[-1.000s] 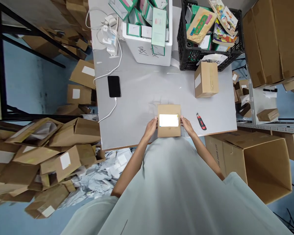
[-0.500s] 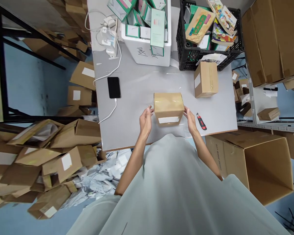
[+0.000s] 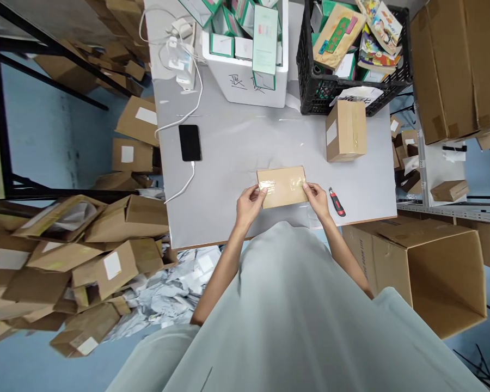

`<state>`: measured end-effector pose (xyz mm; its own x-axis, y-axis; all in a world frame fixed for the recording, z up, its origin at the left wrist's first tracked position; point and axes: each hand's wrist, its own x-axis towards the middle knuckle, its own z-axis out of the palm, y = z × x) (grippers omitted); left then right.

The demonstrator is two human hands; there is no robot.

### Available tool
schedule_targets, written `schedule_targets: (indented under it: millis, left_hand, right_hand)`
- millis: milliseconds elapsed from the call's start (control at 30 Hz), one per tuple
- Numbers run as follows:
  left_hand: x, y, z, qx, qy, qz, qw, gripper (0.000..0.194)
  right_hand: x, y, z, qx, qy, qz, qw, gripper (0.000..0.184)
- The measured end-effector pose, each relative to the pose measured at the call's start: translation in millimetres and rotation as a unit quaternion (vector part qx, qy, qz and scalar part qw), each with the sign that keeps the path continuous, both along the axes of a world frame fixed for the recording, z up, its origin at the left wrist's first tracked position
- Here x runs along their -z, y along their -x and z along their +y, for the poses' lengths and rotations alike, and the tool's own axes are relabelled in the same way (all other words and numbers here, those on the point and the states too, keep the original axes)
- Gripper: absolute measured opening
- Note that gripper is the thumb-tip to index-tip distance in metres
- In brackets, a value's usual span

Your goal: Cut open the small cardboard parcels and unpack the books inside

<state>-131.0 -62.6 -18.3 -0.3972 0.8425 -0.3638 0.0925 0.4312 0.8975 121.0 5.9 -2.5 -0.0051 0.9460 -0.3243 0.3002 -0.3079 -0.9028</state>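
Note:
A small brown cardboard box (image 3: pixel 283 188) is held near the table's front edge, one taped face turned up toward me. My left hand (image 3: pixel 250 204) grips its left end, thumb on the upper face. At the opposite end my right hand (image 3: pixel 317 200) pinches the right edge the same way. Clear tape shines on both ends of that face. Just right of my right hand lies a red and black utility knife (image 3: pixel 337 202). Another taped cardboard box (image 3: pixel 346 132) with a white label stands farther back on the right.
On the grey table (image 3: pixel 224 218), a black phone (image 3: pixel 190 142) is plugged into a white cable. A white bin (image 3: pixel 245 90) of green-white boxes and a black crate (image 3: pixel 310 92) of books stand at the back. Opened cartons (image 3: pixel 126 267) pile up left; a large open carton (image 3: pixel 445 277) sits right.
The box has been turned: its white label no longer shows and a taped face is up. Both hands, earlier beside its ends with fingers apart, now grip it.

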Motion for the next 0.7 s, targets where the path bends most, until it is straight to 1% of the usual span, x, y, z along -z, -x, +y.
schedule_targets:
  millis: [100, 233, 367, 467, 533, 600, 700]
  left_hand:
    - [3.8, 3, 2, 0.021, -0.014, 0.024, 0.999, 0.057]
    - [8.3, 2, 3, 0.037, -0.03, 0.033, 0.998, 0.056]
    - [11.5, -5, 1, 0.023, -0.034, 0.046, 0.998, 0.055]
    - [10.5, -9, 1, 0.005, -0.034, 0.051, 0.998, 0.056]
    - [5.8, -10, 4, 0.002, -0.034, 0.084, 0.996, 0.06]
    - [-3.2, -10, 10, 0.019, -0.047, 0.158, 0.986, 0.064]
    - [-21.8, -14, 27, 0.077, -0.087, 0.277, 0.954, 0.062]
  right_hand:
    - [2.0, -1, 7, 0.004, 0.022, -0.002, 1.0, 0.07]
    - [7.2, -4, 14, -0.014, 0.025, -0.003, 1.0, 0.075]
    - [12.3, -2, 15, -0.024, 0.012, -0.007, 1.0, 0.072]
    - [15.2, 1, 10, -0.025, 0.002, -0.007, 1.0, 0.071]
    - [16.7, 1, 7, -0.027, -0.002, -0.014, 1.0, 0.071]
    - [17.7, -3, 8, -0.028, -0.016, -0.038, 0.999, 0.069]
    - [17.6, -19, 21, -0.021, -0.073, -0.113, 0.991, 0.061]
